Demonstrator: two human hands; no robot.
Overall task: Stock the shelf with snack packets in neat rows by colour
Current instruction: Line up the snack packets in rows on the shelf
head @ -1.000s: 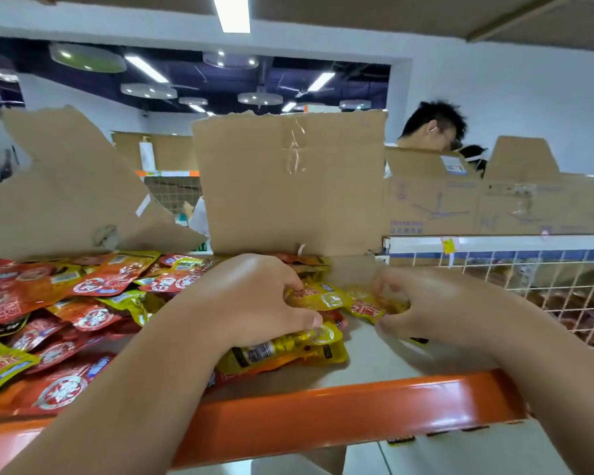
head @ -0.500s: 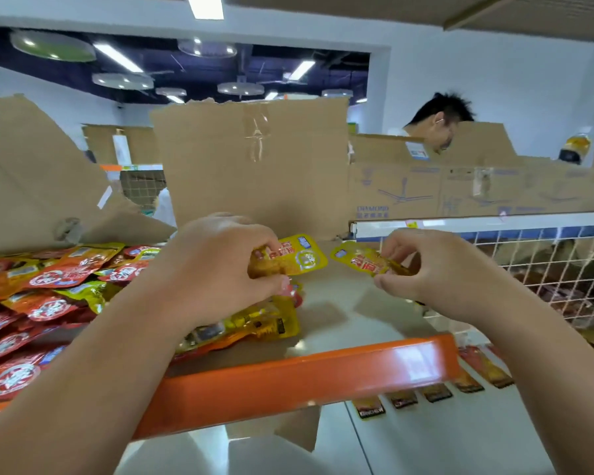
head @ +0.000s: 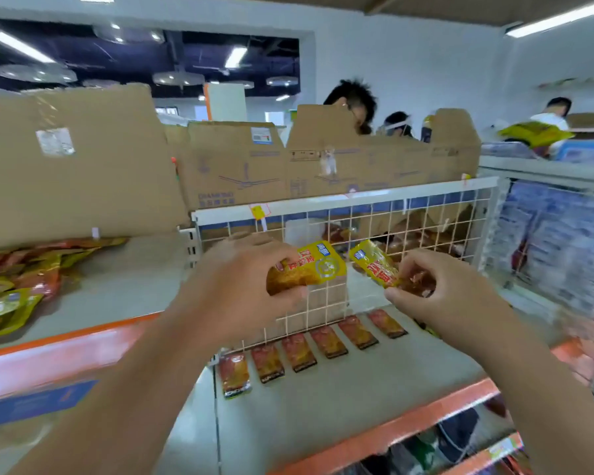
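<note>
My left hand (head: 240,286) grips a yellow snack packet (head: 312,267) in the air above the lower shelf. My right hand (head: 436,293) pinches a second yellow packet (head: 374,264) by its lower end. The two packets hang side by side, apart, in front of a white wire grid (head: 408,221). Below them, a row of several red packets (head: 309,351) lies flat along the back of the grey shelf board (head: 340,406). A loose pile of red and yellow packets (head: 18,279) lies on the higher shelf at the left.
Brown cardboard boxes (head: 240,162) stand behind both shelves. Orange rails edge the upper shelf (head: 62,347) and the lower shelf (head: 408,426). Other people (head: 352,101) stand behind the boxes. Blue-wrapped stock (head: 556,234) fills the rack at the right.
Both hands lifted the yellow packets off the upper-shelf pile and carried them to the right, over the lower shelf. The view swung right and down with them.
</note>
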